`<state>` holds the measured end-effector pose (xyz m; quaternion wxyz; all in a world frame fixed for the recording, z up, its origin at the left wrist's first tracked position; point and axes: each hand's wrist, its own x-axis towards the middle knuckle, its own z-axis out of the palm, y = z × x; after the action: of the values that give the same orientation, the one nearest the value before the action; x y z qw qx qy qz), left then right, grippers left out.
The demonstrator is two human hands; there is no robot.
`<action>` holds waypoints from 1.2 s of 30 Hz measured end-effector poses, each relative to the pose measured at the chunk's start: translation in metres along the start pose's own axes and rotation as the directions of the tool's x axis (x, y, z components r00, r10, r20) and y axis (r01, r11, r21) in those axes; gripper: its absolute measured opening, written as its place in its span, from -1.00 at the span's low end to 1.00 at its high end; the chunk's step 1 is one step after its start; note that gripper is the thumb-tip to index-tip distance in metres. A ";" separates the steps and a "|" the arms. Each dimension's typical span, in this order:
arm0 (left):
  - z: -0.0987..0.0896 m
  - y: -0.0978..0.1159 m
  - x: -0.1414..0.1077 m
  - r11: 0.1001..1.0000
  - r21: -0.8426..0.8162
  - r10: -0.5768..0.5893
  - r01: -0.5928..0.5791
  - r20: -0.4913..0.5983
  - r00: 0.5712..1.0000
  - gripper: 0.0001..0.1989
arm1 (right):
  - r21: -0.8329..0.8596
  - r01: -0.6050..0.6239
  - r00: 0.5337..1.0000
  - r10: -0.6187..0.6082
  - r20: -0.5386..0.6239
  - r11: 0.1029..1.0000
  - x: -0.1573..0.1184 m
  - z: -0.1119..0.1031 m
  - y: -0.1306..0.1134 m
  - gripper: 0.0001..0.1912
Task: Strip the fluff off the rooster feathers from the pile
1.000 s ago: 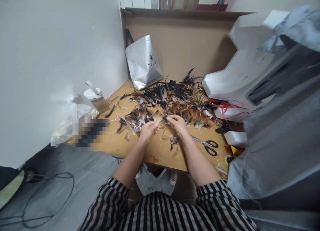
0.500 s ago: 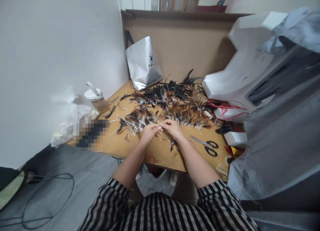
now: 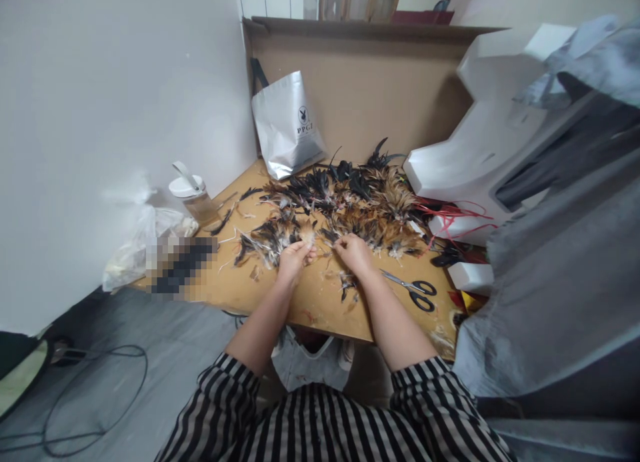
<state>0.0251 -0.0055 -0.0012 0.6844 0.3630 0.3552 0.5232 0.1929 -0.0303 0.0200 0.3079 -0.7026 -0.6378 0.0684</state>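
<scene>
My left hand (image 3: pixel 295 259) is closed in a pinch on a small bunch of light brown feathers (image 3: pixel 307 233), which points up from the fingertips. A little to the right, my right hand (image 3: pixel 354 254) bends over the table with thumb and fingers pressed together at a dark feather (image 3: pixel 329 235). A row of brown and black feather bunches (image 3: pixel 375 232) with pale bases spreads beyond my right hand. Another group of dark feathers (image 3: pixel 267 239) lies beyond and left of my left hand. Loose small feathers (image 3: pixel 346 283) rest on the table between my forearms.
Black-handled scissors (image 3: pixel 413 287) lie right of my right forearm. More black feathers (image 3: pixel 320 182) run along the back, before a silver bag (image 3: pixel 287 132). A lidded drink jug (image 3: pixel 200 205) and a plastic bag (image 3: pixel 140 245) stand left. White foam pieces (image 3: pixel 465 149) and red string (image 3: pixel 457 212) are right.
My hands were together at the fingertips and have moved apart. The left went slightly left with the brown feathers; the right shifted right to the dark feather.
</scene>
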 end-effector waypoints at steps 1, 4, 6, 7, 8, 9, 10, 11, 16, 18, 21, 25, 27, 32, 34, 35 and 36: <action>0.000 0.000 0.000 1.000 -0.004 0.002 -0.002 0.004 1.000 -0.73 | -0.086 0.013 0.999 -0.010 0.033 0.996 -0.001 0.000 -0.003 -0.79; -0.001 -0.001 0.000 1.000 -0.010 0.001 0.000 0.008 1.000 -0.73 | -0.261 0.018 0.994 0.011 0.111 0.965 -0.002 0.003 -0.015 -0.74; -0.001 0.000 0.000 1.000 -0.011 -0.004 0.004 0.012 1.000 -0.73 | -0.323 0.012 0.989 0.035 0.141 0.946 0.000 0.005 -0.020 -0.71; -0.001 0.000 0.000 1.000 -0.011 -0.006 0.006 0.015 1.000 -0.73 | -0.340 0.006 0.988 0.047 0.148 0.940 0.001 0.006 -0.022 -0.71; -0.001 0.000 0.000 1.000 -0.010 -0.009 0.009 0.016 1.000 -0.73 | -0.348 -0.005 0.987 0.060 0.148 0.937 0.003 0.007 -0.022 -0.72; -0.001 0.000 0.000 1.000 -0.010 -0.011 0.011 0.017 1.000 -0.73 | -0.345 -0.023 0.988 0.075 0.138 0.938 0.004 0.007 -0.022 -0.72; -0.001 0.000 0.000 1.000 -0.011 -0.012 0.012 0.017 1.000 -0.73 | -0.326 -0.047 0.989 0.091 0.120 0.944 0.005 0.007 -0.021 -0.74; -0.001 0.000 0.000 1.000 -0.014 -0.011 0.011 0.017 1.000 -0.73 | -0.285 -0.071 0.990 0.103 0.096 0.956 0.006 0.007 -0.020 -0.75; -0.001 0.001 -0.002 1.000 -0.025 -0.017 0.018 0.036 0.999 -0.74 | 0.275 -0.132 0.991 0.129 0.030 0.952 0.010 0.005 -0.011 -0.82; 0.000 0.002 -0.003 0.999 -0.032 -0.021 0.023 0.049 0.999 -0.75 | 0.538 -0.222 0.974 0.214 0.080 0.813 0.011 0.004 -0.012 -0.82; 0.001 0.003 -0.004 0.998 -0.052 -0.025 0.028 0.063 0.998 -0.76 | 0.778 -0.365 0.925 0.292 0.242 0.512 0.010 0.002 -0.019 -0.76; 0.000 0.003 -0.003 0.997 -0.057 -0.040 0.044 0.078 0.996 -0.79 | 0.874 -0.382 0.915 0.256 0.312 0.300 0.004 0.005 -0.036 -0.74; -0.001 0.002 -0.003 0.997 -0.059 -0.049 0.054 0.093 0.994 -0.79 | 0.886 -0.361 0.923 0.248 0.294 0.292 0.001 0.010 -0.043 -0.75; -0.002 -0.001 -0.001 0.994 -0.095 -0.051 0.060 0.104 0.993 -0.77 | 0.879 -0.232 0.966 0.207 0.156 0.416 -0.004 0.028 -0.050 -0.80; -0.002 -0.001 -0.001 0.993 -0.101 -0.048 0.058 0.102 0.994 -0.77 | 0.859 -0.164 0.982 0.164 0.095 0.485 -0.004 0.032 -0.048 -0.82; -0.002 -0.001 -0.001 0.993 -0.099 -0.045 0.056 0.103 0.994 -0.77 | 0.845 -0.140 0.987 0.145 0.074 0.516 -0.004 0.033 -0.047 -0.82; -0.002 -0.001 -0.001 0.994 -0.098 -0.043 0.053 0.105 0.994 -0.77 | 0.830 -0.124 0.989 0.131 0.062 0.544 -0.004 0.034 -0.045 -0.82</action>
<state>0.0236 -0.0066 -0.0031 0.7314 0.3458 0.3015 0.5045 0.1371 -0.0227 0.0149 0.5997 -0.5186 -0.4758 0.3808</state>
